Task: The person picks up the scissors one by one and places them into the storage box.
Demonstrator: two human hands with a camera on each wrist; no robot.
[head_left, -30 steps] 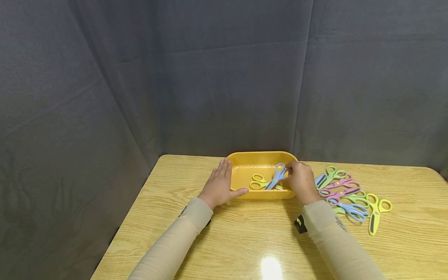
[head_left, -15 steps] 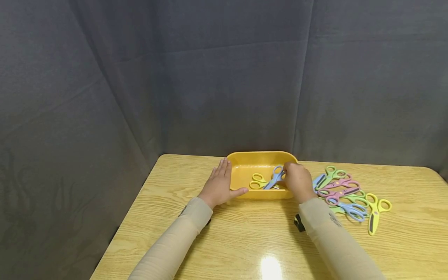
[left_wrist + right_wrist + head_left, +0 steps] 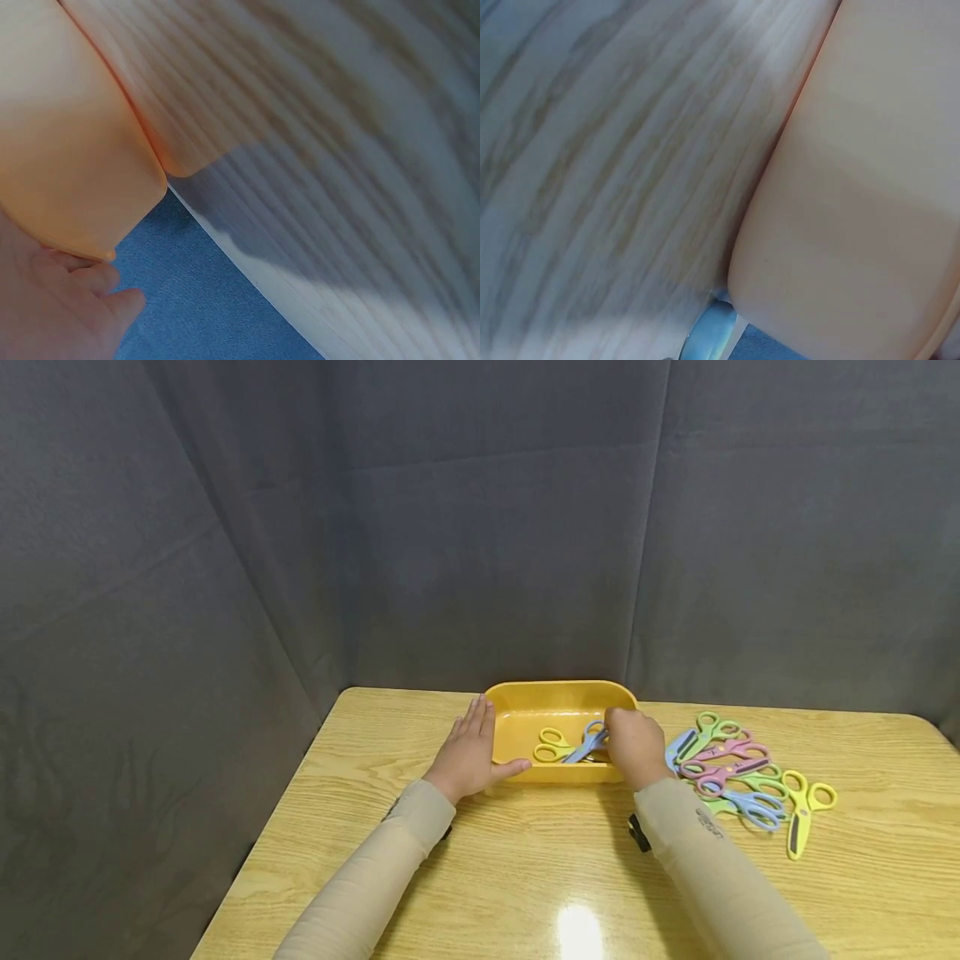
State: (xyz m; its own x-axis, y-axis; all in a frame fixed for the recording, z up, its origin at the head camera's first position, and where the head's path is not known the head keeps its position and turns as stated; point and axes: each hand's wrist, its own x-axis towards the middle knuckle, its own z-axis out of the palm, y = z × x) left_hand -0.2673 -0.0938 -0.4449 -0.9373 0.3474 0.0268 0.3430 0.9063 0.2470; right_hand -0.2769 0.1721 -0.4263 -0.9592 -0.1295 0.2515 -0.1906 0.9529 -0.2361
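A yellow plastic tray [image 3: 558,696] stands near the back edge of the table. My left hand [image 3: 467,750] lies with straight fingers along its left end, the thumb over the front rim; the left wrist view shows that hand [image 3: 67,311] against the tray wall [image 3: 82,150]. Inside the tray, my right hand [image 3: 636,747] grips blue scissors [image 3: 587,745] by the handle, blades slanting down to the front left. Yellow scissors [image 3: 551,747] lie in the tray, partly under the blue pair. The right hand hides one handle loop. Its wrist view mostly shows the tray's outer wall [image 3: 847,195].
Right of the tray lies a heap of scissors: green [image 3: 708,732], pink [image 3: 718,774] and blue [image 3: 752,807] ones, with a yellow pair [image 3: 801,814] at its right edge. A grey curtain [image 3: 480,568] hangs behind the wooden table [image 3: 510,877].
My right hand has moved slightly left and lower into the tray, bringing the blue scissors down over the yellow ones. The left hand has stayed on the tray's left end.
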